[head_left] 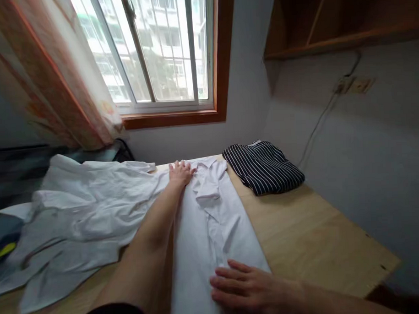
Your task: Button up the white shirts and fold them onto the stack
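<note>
A white collared shirt, folded into a long narrow strip, lies on the wooden table. At its far end, beside the collar, my left hand rests on the white cloth with its fingers spread. My right hand lies flat on the shirt's near end, fingers stretched out and slightly apart. One short sleeve is folded over the strip's upper part. To the left of my forearm spreads another rumpled white garment.
Black-and-white striped clothing lies folded at the table's back right. Beyond the table is a window with a curtain on its left. A shelf hangs above a wall socket with a cable.
</note>
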`<move>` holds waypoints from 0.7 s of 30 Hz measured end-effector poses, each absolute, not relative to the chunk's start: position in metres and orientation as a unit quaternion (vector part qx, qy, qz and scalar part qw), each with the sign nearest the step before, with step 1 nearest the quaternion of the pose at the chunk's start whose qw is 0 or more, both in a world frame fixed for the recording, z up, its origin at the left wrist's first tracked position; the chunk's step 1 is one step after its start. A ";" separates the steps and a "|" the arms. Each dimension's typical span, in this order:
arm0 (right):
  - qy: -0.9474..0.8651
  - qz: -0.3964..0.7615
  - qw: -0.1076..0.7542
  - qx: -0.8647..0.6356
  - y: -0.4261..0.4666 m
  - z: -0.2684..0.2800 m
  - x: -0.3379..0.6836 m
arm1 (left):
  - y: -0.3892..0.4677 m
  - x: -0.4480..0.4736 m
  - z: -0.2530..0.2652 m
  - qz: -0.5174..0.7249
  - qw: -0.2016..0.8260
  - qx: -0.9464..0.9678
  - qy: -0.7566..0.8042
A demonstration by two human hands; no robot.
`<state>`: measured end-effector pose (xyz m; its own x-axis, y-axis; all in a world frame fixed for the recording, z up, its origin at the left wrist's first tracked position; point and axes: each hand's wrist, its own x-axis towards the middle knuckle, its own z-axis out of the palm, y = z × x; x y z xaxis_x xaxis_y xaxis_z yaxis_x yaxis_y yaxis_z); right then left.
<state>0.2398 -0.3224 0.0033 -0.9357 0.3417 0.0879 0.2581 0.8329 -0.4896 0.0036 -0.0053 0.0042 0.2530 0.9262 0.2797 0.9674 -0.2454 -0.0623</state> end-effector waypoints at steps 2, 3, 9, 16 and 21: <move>-0.939 0.217 0.127 -0.237 -0.329 0.003 0.254 | -0.019 0.011 0.012 -0.117 0.123 -0.780 -0.603; -0.931 0.206 0.135 -0.270 -0.331 0.003 0.259 | -0.030 0.015 0.016 -0.122 0.119 -0.789 -0.591; -0.925 0.185 0.059 -0.326 -0.331 -0.003 0.263 | -0.144 0.026 0.015 -0.045 -0.008 -0.943 -0.331; -0.934 0.189 0.069 -0.296 -0.350 0.004 0.263 | -0.208 0.026 0.002 -0.031 -0.075 -0.957 -0.278; -0.965 0.129 0.105 -0.201 -0.383 -0.001 0.281 | -0.237 0.011 0.012 -0.043 -0.100 -0.955 -0.276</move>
<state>0.2810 -0.3834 -0.0006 -0.8973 0.4147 0.1512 0.3604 0.8862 -0.2912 0.0110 -0.2371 0.0116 0.8443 0.5352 0.0265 0.5180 -0.8278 0.2153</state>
